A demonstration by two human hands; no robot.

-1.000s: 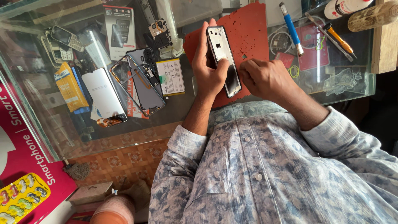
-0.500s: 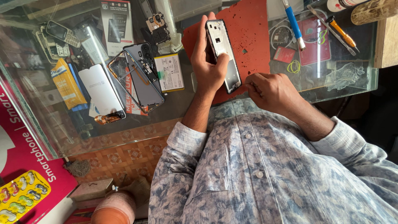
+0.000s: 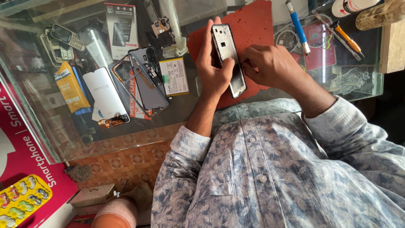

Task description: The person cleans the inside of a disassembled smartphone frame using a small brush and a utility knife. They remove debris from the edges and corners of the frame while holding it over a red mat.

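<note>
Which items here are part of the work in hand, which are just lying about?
In hand: phone frame, held by left hand; right hand at its edge; red mat under it.

Lying about: opened phone, battery, white back cover, blue screwdriver, orange screwdriver, old keypad phone.
</note>
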